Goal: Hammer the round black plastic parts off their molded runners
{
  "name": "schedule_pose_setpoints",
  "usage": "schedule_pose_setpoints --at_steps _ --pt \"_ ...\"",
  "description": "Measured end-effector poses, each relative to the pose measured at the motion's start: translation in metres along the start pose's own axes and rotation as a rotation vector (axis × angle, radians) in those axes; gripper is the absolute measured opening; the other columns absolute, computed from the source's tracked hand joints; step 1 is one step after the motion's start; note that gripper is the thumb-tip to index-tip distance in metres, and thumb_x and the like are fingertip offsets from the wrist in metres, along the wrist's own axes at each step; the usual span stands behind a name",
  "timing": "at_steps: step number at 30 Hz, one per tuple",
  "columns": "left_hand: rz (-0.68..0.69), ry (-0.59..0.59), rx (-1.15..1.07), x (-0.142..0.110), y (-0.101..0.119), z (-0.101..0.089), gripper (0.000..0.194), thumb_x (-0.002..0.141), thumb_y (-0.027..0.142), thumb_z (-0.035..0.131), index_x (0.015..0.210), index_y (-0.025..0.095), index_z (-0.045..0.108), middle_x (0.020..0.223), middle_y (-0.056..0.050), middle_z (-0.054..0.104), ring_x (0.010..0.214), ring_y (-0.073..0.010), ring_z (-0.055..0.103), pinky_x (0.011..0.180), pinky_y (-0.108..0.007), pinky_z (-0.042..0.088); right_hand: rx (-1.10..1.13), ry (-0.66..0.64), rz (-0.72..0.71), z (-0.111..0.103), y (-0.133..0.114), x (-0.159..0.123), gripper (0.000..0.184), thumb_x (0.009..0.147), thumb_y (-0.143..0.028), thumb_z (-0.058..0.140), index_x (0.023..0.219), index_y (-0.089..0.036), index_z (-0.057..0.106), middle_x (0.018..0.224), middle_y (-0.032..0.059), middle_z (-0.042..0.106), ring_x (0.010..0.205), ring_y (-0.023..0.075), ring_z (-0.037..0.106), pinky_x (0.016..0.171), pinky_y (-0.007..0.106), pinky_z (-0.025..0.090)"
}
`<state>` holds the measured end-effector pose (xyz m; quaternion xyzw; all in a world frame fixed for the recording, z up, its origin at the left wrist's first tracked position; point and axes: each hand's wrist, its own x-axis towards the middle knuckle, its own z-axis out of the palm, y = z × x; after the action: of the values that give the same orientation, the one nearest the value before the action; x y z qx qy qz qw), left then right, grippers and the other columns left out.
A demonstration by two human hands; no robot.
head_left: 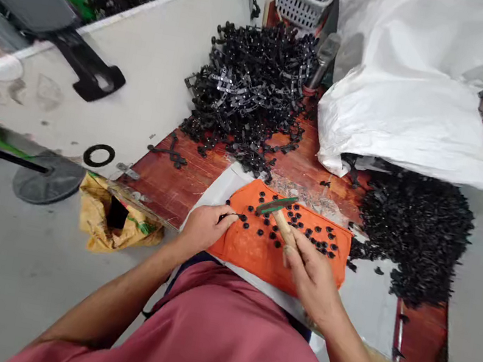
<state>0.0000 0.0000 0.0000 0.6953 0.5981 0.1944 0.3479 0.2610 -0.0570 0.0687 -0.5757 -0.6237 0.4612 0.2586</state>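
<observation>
My right hand (312, 270) is closed around the wooden handle of a hammer (283, 220), whose green and dark head hangs over an orange cloth (256, 258). Several small round black parts (294, 219) lie scattered across that cloth. At its left edge, my left hand (209, 225) pinches a thin black piece (227, 217) between thumb and fingers. The black piece reaches toward the nearest round parts; whether it is joined to them I cannot tell.
Behind the cloth rises a heap of black linked strips (253, 84). A pile of small black pieces (414, 228) spills from under a white sack (413, 123) at right. A white partition (150, 61) borders the left, near a yellow bag (99, 225). A basket (302, 7) stands at the back.
</observation>
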Motion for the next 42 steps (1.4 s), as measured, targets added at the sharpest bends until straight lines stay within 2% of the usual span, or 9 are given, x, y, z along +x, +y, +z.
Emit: schedule_pose_setpoints --at_steps 4,8,11,16,26,28,32,37,42 --pt "-0.025 -0.015 -0.143 0.005 -0.005 0.000 0.031 0.091 0.041 0.050 0.089 0.021 0.075 0.090 -0.001 0.079 0.086 -0.0197 0.071 0.079 -0.027 0.048 0.203 -0.007 0.113 0.000 0.005 -0.007 0.027 0.106 -0.048 0.045 0.101 -0.023 0.055 0.075 -0.0046 0.045 0.057 0.0100 0.037 0.050 0.022 0.030" --pt "-0.015 -0.005 -0.203 0.005 -0.005 0.000 0.031 0.091 0.041 0.050 0.084 0.020 0.072 0.082 0.001 0.075 0.081 -0.0170 0.068 0.075 -0.025 0.047 0.388 0.032 0.175 0.000 0.007 -0.011 0.027 0.102 -0.049 0.052 0.109 -0.023 0.056 0.071 -0.0063 0.043 0.052 0.0095 0.034 0.046 0.022 0.027" --pt "0.002 0.012 -0.136 0.003 -0.001 -0.001 0.031 0.093 0.040 0.050 0.086 0.020 0.072 0.082 0.001 0.075 0.078 -0.0159 0.068 0.072 -0.024 0.045 0.494 0.072 0.172 -0.002 0.010 -0.012 0.027 0.099 -0.045 0.057 0.116 -0.023 0.055 0.072 -0.0066 0.044 0.052 0.0091 0.034 0.047 0.022 0.029" --pt "-0.009 0.039 0.026 0.001 0.006 0.000 0.029 0.096 0.039 0.051 0.092 0.021 0.074 0.085 -0.001 0.077 0.079 -0.0168 0.069 0.074 -0.026 0.044 0.553 0.125 0.142 -0.007 0.017 -0.016 0.023 0.099 -0.039 0.059 0.115 -0.024 0.055 0.075 -0.0060 0.047 0.055 0.0089 0.037 0.049 0.022 0.031" --pt "0.036 0.081 0.197 -0.003 0.008 0.002 0.025 0.098 0.036 0.053 0.095 0.023 0.074 0.086 -0.002 0.079 0.080 -0.0183 0.072 0.072 -0.026 0.043 0.408 0.123 0.125 -0.010 0.019 -0.019 0.019 0.101 -0.041 0.053 0.105 -0.023 0.056 0.074 -0.0053 0.048 0.057 0.0107 0.041 0.053 0.023 0.035" --pt "0.047 0.096 0.207 -0.004 0.009 0.002 0.025 0.099 0.036 0.053 0.096 0.024 0.074 0.086 -0.002 0.079 0.080 -0.0181 0.072 0.072 -0.026 0.043 0.335 0.124 0.131 -0.009 0.019 -0.019 0.022 0.101 -0.041 0.051 0.110 -0.022 0.057 0.075 -0.0048 0.049 0.057 0.0108 0.041 0.053 0.023 0.036" --pt "0.051 0.105 0.215 -0.006 0.008 0.003 0.024 0.099 0.036 0.052 0.097 0.024 0.074 0.087 -0.002 0.079 0.081 -0.0187 0.072 0.072 -0.026 0.043 0.220 0.109 0.135 -0.006 0.021 -0.019 0.037 0.102 -0.037 0.049 0.136 -0.023 0.052 0.080 -0.0039 0.050 0.061 0.0119 0.044 0.055 0.023 0.038" --pt "0.075 0.106 0.180 -0.006 0.007 0.002 0.025 0.098 0.036 0.053 0.095 0.023 0.074 0.086 -0.002 0.078 0.078 -0.0184 0.071 0.072 -0.026 0.044 0.045 0.103 0.084 -0.004 0.023 -0.018 0.040 0.103 -0.036 0.044 0.139 -0.022 0.054 0.086 -0.0001 0.058 0.068 0.0142 0.051 0.059 0.025 0.041" --pt "0.074 0.117 0.095 -0.005 0.008 -0.003 0.027 0.098 0.038 0.052 0.093 0.024 0.073 0.084 -0.001 0.077 0.078 -0.0168 0.070 0.073 -0.025 0.045 -0.093 0.104 0.056 -0.001 0.027 -0.017 0.049 0.102 -0.034 0.043 0.149 -0.019 0.051 0.093 0.0037 0.067 0.077 0.0180 0.060 0.072 0.029 0.047"
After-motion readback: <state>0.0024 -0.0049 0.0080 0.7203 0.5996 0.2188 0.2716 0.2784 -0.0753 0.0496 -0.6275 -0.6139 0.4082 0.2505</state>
